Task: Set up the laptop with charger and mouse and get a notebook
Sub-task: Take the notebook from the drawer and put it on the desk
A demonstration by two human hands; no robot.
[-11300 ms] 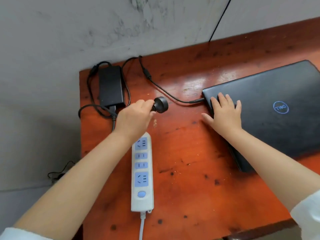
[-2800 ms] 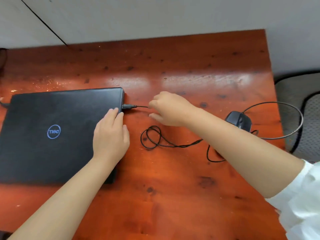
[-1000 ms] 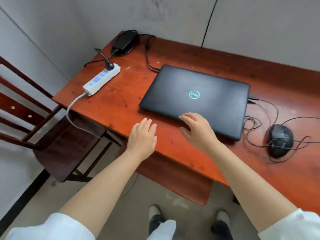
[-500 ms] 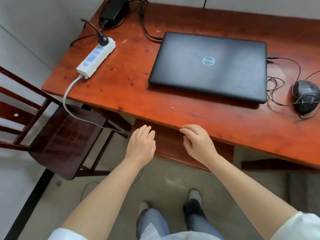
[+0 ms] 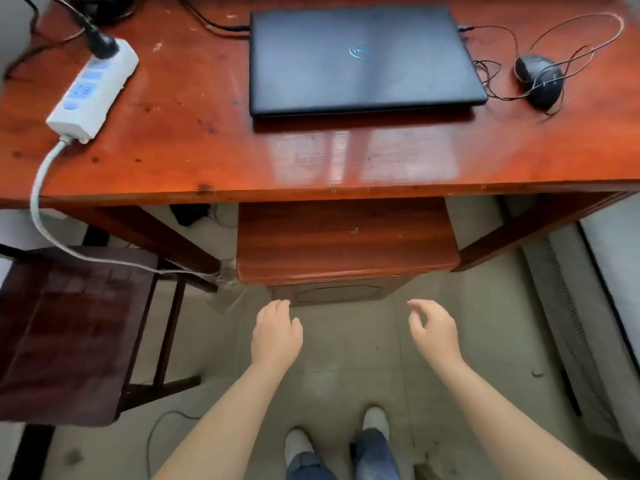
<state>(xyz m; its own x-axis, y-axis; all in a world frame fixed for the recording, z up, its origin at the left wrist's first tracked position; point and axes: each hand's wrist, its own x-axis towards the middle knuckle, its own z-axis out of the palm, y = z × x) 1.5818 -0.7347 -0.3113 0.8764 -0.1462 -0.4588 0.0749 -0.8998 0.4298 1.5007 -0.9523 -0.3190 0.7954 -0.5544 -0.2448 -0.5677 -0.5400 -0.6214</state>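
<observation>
Low in the frame our left hand [image 5: 275,336] and right hand [image 5: 434,332] hang empty, fingers loosely curled, over the grey floor. Above them juts a brown wooden drawer [image 5: 346,242]. Higher up, the glossy red desk [image 5: 207,150] carries the closed matte-black laptop [image 5: 360,60], rounded mouse [image 5: 538,79] at upper right, white power strip [image 5: 93,90] at upper left.

A single head-worn view was given, aimed steeply down and forward from above the table [image 5: 207,174]. The table's near edge crossed mid-frame; the floor [image 5: 346,358] and both outstretched forearms filled the lower half, close to the lens. No second view was supplied.
</observation>
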